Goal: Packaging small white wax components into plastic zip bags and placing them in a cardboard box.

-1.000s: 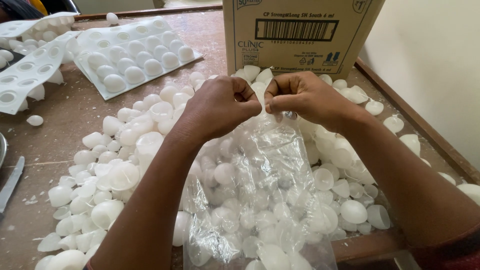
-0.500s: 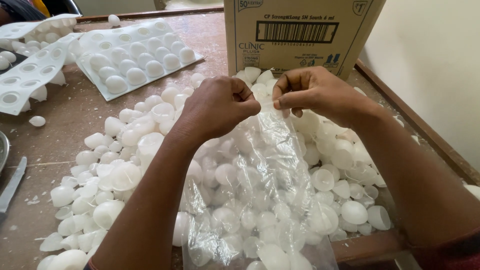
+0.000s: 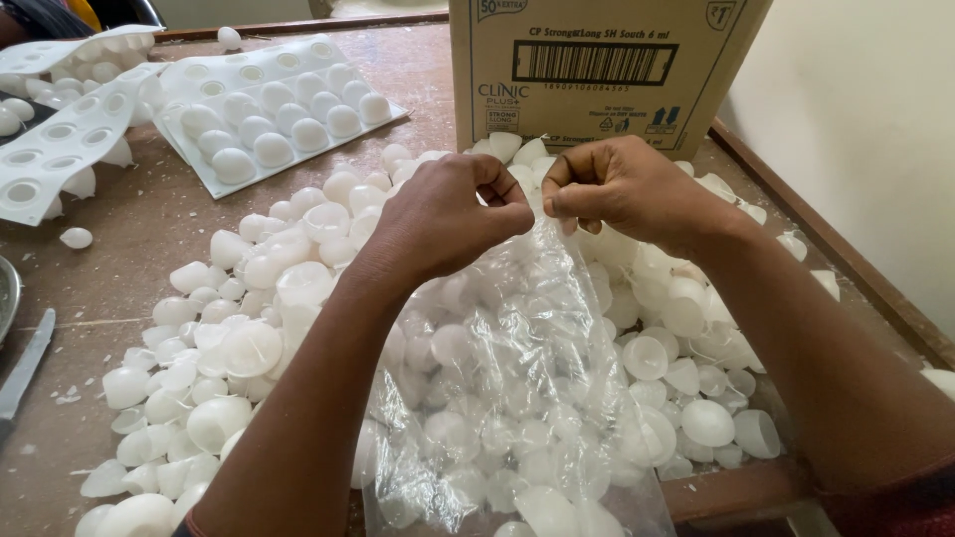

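Both hands, left hand [image 3: 448, 214] and right hand [image 3: 622, 189], pinch a clear plastic bag [image 3: 517, 398] (over white half-shells [image 3: 249, 298]).

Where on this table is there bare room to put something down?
Bare brown table shows between the white moulded trays and the heap of white half-shells, running down the left edge toward the metal blade. Around both hands, the clear plastic bag and the cardboard box it is crowded.

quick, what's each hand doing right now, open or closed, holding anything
Left hand: closed, pinching the top edge of the clear plastic bag.
Right hand: closed, pinching the same bag edge.
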